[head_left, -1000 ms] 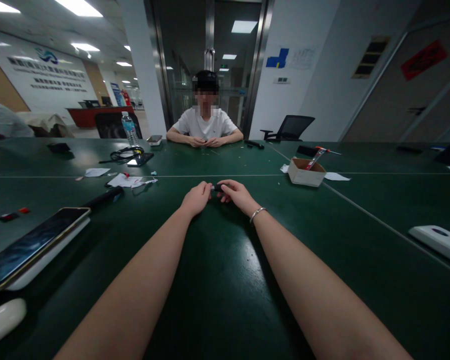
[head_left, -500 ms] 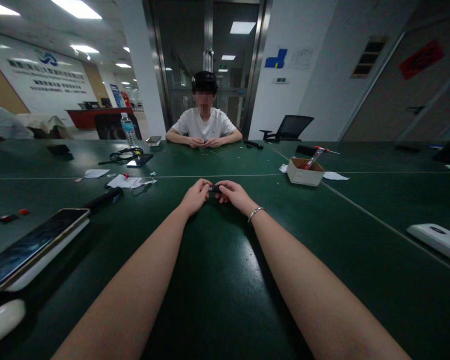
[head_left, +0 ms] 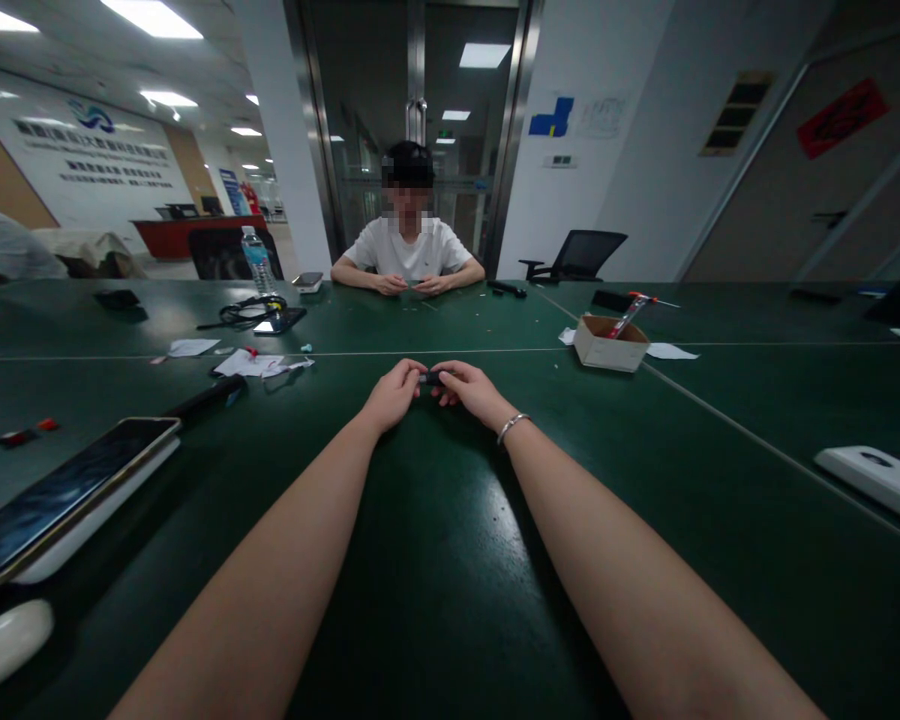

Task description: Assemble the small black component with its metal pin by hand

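Between my hands, just above or on the dark green table (head_left: 435, 560), is a small dark cylindrical piece (head_left: 430, 378) with a greyish left end; its exact kind is too small to make out. My left hand (head_left: 394, 394) is closed in a pinch at the greyish end. Around the black end, my right hand (head_left: 471, 390) has its thumb and fingers closed. A silver bracelet (head_left: 511, 428) circles my right wrist. The undersides of the fingers are partly hidden.
Left lie a phone (head_left: 67, 500) on a white block, a black rod-shaped item (head_left: 206, 397), paper scraps (head_left: 249, 363) and coiled cable (head_left: 251, 312). A cardboard box (head_left: 611, 345) stands right; a white device (head_left: 874, 480) lies farther right. A person (head_left: 409, 245) sits opposite.
My hands and the small dark piece stay almost where they were. Across the table, the other person's hands have moved slightly apart.
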Demonstrator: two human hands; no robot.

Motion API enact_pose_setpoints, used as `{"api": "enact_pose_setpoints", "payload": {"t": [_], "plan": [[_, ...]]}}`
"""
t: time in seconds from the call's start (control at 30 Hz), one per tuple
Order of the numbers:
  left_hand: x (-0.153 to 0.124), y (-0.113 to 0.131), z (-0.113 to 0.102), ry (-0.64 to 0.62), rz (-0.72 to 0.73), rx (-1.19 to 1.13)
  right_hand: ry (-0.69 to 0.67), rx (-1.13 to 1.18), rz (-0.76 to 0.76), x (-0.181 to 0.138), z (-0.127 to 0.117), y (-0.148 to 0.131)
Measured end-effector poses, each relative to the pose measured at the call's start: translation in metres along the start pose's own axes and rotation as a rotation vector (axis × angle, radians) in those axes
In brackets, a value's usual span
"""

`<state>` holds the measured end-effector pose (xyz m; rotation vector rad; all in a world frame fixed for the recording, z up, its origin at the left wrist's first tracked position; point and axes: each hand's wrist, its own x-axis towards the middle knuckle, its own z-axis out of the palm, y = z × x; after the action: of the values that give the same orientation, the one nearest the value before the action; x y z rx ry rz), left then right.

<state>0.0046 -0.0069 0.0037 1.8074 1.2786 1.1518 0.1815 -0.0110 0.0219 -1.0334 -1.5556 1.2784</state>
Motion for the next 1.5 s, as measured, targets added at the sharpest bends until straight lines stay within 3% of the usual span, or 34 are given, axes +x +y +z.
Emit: {"api": "enact_pose_setpoints", "payload": {"t": [0.43, 1.5], "plan": [[0.0028, -0.0026, 0.0001, -0.052, -0.042, -0.059, -0.002, -0.007, -0.016, 0.0011, -0.0001, 0.0017], [0.0035, -0.0039, 0.0003, -0.004, -0.008, -0.053, 0.009, -0.013, -0.001, 0.0005, 0.0013, 0.0007]]}}
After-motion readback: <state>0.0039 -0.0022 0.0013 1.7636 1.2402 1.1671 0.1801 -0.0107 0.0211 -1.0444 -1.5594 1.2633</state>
